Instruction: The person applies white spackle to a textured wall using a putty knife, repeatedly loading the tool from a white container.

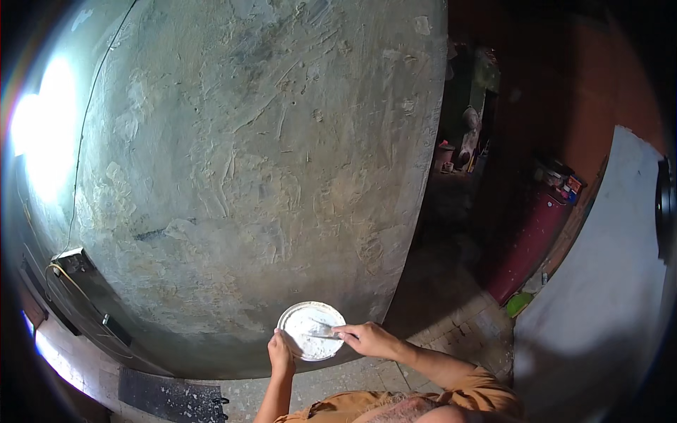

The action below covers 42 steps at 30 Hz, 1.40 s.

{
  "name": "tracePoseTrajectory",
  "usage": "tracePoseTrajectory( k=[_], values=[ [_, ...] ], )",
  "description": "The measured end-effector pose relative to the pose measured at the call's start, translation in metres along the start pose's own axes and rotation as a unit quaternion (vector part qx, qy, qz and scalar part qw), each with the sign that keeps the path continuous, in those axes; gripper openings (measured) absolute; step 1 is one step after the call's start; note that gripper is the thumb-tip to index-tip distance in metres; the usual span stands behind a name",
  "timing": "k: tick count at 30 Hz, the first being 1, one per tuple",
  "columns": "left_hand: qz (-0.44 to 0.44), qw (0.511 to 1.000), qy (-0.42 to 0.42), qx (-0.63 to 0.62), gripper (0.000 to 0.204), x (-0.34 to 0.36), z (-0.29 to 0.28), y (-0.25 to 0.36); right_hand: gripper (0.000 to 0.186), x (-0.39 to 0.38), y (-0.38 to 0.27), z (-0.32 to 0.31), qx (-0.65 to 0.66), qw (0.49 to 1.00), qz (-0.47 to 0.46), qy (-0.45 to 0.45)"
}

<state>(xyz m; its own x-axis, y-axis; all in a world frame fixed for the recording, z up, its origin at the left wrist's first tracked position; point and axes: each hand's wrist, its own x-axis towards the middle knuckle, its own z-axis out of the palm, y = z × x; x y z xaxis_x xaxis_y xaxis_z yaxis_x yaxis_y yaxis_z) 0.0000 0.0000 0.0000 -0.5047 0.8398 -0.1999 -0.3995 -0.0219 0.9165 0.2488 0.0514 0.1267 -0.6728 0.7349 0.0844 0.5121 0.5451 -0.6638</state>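
In front of my body I hold up a round white lid (308,307) with a raised rim. White paste (305,328) is smeared over its face. My left hand (281,354) grips its lower left edge, fingers closed round the rim. At its right edge, my right hand (368,341) is closed on a putty knife (323,334), whose thin blade lies across the paste. Most of the knife's handle is hidden by my fingers. Just beyond the lid rises a rough grey-green wall (282,176) with patchy plaster and trowel marks.
A dark doorway (458,211) opens right of the wall. Farther right stand a red cabinet (525,240) topped with small items, a green object (519,304) and a leaning white panel (599,268). A paint-spotted dark mat (169,395) lies lower left; a cable runs down to a wall box (73,261).
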Motion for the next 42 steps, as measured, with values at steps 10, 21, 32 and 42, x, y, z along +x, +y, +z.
tracePoseTrajectory(
  k=[10, 21, 32, 42],
  values=[
    [0.066, 0.997, -0.014, -0.045, 0.044, -0.003, -0.002, 0.017, 0.029, 0.001, 0.019, 0.026, 0.026, 0.995, -0.081, 0.048],
    [0.049, 0.998, -0.019, -0.029, 0.044, -0.003, 0.01, 0.014, 0.028, -0.006, 0.014, 0.008, 0.005, 0.996, -0.067, 0.055],
    [0.042, 0.998, -0.023, -0.037, 0.041, 0.0, 0.022, 0.014, 0.028, -0.015, 0.039, 0.011, 0.046, 0.988, -0.109, 0.102],
    [0.02, 0.999, -0.038, -0.023, 0.04, -0.011, 0.036, 0.02, 0.031, -0.024, 0.012, -0.029, 0.039, 0.993, -0.05, 0.104]
  ],
)
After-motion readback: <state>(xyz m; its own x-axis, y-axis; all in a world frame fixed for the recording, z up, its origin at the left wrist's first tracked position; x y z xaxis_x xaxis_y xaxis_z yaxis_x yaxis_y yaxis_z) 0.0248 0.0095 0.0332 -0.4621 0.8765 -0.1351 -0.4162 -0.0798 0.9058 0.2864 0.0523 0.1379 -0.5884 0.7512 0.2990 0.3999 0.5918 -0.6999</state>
